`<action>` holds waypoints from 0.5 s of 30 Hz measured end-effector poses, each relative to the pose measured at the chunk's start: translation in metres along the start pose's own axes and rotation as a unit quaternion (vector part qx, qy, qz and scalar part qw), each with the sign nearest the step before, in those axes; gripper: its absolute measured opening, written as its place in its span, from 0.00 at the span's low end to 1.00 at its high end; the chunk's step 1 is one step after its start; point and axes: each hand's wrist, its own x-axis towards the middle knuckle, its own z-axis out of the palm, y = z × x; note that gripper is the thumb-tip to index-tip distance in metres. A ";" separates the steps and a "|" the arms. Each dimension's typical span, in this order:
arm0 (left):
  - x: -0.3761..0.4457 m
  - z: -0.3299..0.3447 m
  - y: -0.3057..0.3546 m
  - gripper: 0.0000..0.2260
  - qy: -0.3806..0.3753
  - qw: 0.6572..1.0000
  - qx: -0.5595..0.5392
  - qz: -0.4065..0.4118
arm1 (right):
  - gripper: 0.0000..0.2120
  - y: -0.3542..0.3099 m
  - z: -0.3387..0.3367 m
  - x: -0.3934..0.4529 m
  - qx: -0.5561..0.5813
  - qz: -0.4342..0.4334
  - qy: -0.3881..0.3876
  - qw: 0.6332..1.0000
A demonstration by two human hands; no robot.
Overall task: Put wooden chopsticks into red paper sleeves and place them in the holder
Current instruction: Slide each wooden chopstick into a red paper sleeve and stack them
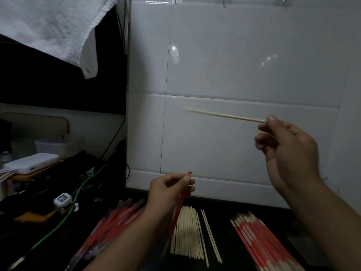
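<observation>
Dark counter [224, 216] against a white tiled wall [244, 65]. White towel [45, 26] hangs top left. Left side is cluttered: white power bank [32, 163], green cable [64, 218], small white cube with a printed tag [62, 199], a white tub [54, 146] behind; the rest is too dark to tell.

On the counter, three piles. Empty red sleeves [113, 222] lie left, partly under the left forearm. Bare chopsticks [187, 233] lie in the middle, two sticks a little apart on their right edge. Sleeved chopsticks [261, 243] lie right, fanned, wood tips showing, right forearm crossing above them. Holder not visible.

Left hand [168, 190] raised above the counter near the wall base, thumb and fingers pinching a red sleeve [178, 210] near its top end; sleeve hangs down in front of the bare pile, tip poking up past the thumb.

Right hand [289, 145] higher and well apart from the left, back of hand to camera, fingers curled, pinching one chopstick [224, 114] at its right end. Stick points left, nearly level, clear of the sleeve.
</observation>
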 end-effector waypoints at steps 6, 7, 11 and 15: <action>-0.002 0.002 0.002 0.06 -0.012 0.999 0.031 0.009 | 0.07 -0.003 -0.002 0.000 -0.102 -0.083 -0.018 0.991; -0.002 0.002 0.002 0.06 -0.012 0.999 0.036 0.012 | 0.07 0.000 -0.002 0.000 -0.123 -0.096 -0.020 0.988; -0.004 0.003 0.003 0.05 -0.012 0.999 0.045 0.017 | 0.06 0.006 -0.001 0.003 -0.148 -0.114 -0.019 0.982; -0.004 0.002 0.005 0.04 -0.011 0.999 0.046 0.022 | 0.05 0.009 0.001 0.004 -0.150 -0.115 -0.022 0.982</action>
